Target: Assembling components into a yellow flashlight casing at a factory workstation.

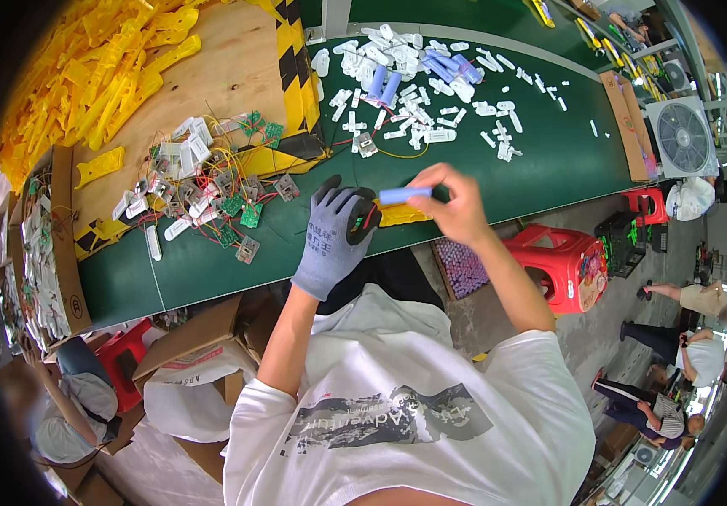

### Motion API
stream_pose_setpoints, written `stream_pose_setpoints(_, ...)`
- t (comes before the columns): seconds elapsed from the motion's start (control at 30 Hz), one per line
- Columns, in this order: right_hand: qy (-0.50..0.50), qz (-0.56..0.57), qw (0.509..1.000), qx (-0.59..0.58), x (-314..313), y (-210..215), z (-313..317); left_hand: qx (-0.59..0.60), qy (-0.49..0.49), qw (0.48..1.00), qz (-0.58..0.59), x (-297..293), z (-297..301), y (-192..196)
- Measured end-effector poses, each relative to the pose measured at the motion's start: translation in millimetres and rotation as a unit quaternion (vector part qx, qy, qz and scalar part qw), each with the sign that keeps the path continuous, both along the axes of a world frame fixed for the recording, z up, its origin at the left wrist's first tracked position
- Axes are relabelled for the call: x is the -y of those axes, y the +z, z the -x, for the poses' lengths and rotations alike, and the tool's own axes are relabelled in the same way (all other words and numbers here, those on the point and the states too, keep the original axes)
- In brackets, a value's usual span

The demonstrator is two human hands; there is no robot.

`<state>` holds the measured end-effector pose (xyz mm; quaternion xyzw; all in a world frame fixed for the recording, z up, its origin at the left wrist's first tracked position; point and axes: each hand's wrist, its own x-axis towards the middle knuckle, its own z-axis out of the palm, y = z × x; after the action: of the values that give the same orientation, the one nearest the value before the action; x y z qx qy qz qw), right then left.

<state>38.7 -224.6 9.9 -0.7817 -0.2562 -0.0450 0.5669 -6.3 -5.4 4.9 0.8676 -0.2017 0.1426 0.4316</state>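
My right hand [458, 202] is bare and pinches a blue cylindrical battery [395, 196] between thumb and fingers, held roughly level above the near edge of the green table. My left hand [336, 232] wears a grey glove with black fingertips. Its fingers are curled at the left end of a yellow plastic shell [405, 214], gripping it at the table edge. A small red part shows by the gloved fingers, too hidden to name. The battery covers some of the shell's far side.
Wired circuit boards [211, 190] lie in a tangle to the left, with yellow shells [102, 76] heaped beyond. White plastic parts [418, 93] and several blue batteries [448, 66] are scattered at the far middle. A red stool [553, 270] and a box of cells [462, 268] stand below the table.
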Motion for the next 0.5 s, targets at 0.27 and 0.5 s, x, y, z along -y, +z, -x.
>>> stream_pose_setpoints(0.27, 0.051, 0.136, 0.973, 0.176, 4.8, -3.7, 6.2, 0.008, -0.022, 0.999, -0.028, -2.9, -0.9, -8.4)
stream_pose_setpoints(0.5, 0.079, 0.223, 0.947, 0.217, 1.4, 12.4, 9.7, 0.004, -0.022, 0.999, -0.028, -1.8, 2.4, -2.3)
